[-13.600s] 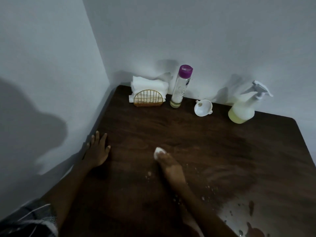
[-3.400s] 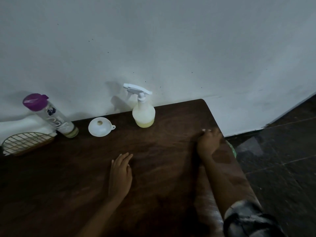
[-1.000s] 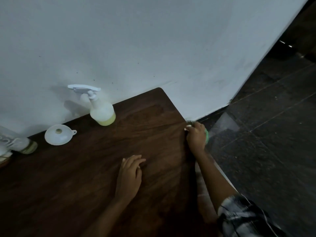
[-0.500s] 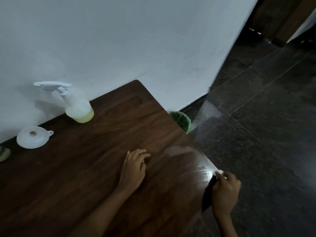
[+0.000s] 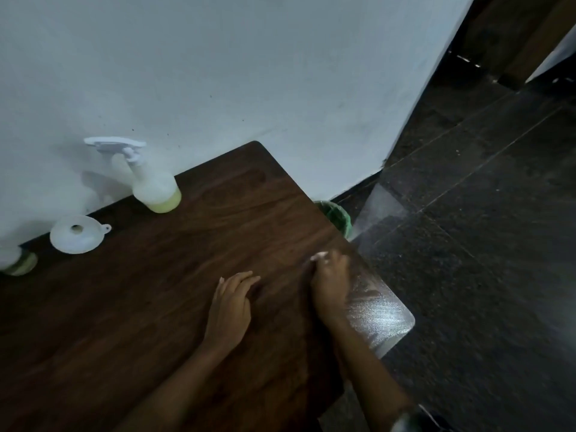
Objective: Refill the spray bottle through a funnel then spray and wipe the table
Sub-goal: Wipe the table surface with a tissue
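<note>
- Head view: right hand [image 5: 330, 286] grips a white wad [image 5: 318, 256] on the table [image 5: 156, 307]; left hand [image 5: 232, 304] rests flat, fingers straight.
- She should press evenly toward the wet sheen [image 5: 380, 308] at 4 o'clock of it.

A green bin [image 5: 336, 215], perhaps bag-lined, stands on the dark tiled floor [image 5: 483, 244] near the white wall [image 5: 249, 73].
</note>
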A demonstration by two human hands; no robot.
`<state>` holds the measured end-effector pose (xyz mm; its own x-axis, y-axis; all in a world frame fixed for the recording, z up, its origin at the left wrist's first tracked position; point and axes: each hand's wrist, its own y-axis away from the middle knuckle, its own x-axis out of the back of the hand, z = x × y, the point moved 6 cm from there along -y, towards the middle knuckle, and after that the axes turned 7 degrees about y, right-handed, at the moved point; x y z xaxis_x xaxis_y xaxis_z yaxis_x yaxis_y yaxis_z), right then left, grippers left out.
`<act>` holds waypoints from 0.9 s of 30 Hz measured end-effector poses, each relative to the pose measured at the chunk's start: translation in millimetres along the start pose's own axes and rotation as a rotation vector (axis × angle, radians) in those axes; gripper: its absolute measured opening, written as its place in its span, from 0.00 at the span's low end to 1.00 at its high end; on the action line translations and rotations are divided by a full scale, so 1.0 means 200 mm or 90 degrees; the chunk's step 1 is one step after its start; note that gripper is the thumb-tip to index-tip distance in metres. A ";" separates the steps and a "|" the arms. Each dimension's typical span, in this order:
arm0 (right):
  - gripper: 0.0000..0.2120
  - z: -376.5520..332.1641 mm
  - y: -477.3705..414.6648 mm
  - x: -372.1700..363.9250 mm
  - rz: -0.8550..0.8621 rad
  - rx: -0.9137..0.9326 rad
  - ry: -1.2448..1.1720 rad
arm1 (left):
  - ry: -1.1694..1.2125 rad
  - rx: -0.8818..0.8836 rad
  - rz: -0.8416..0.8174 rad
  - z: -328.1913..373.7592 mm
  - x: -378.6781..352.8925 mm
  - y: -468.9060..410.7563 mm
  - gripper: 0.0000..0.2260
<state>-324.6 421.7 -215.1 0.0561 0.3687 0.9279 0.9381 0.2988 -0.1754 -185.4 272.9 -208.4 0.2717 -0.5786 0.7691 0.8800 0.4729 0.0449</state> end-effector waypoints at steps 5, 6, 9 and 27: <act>0.09 -0.23 0.20 -0.07 -0.179 0.379 -0.025 | -0.022 0.039 0.020 -0.12 0.05 0.05 0.23; 0.07 -0.14 0.11 -0.07 -0.160 0.324 -0.003 | -0.026 0.052 0.031 -0.14 0.07 0.07 0.23; 0.08 0.09 -0.11 -0.06 -0.044 0.082 0.004 | -0.030 0.100 0.072 -0.21 0.14 0.14 0.23; 0.09 -0.28 0.54 0.01 -0.116 0.232 -0.006 | -0.123 0.224 0.122 -0.64 0.31 1.01 0.23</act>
<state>-203.7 405.3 -214.4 -0.1050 0.2884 0.9517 0.7496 0.6519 -0.1148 59.4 247.1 -234.0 0.3106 -0.3394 0.8879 0.6258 0.7761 0.0778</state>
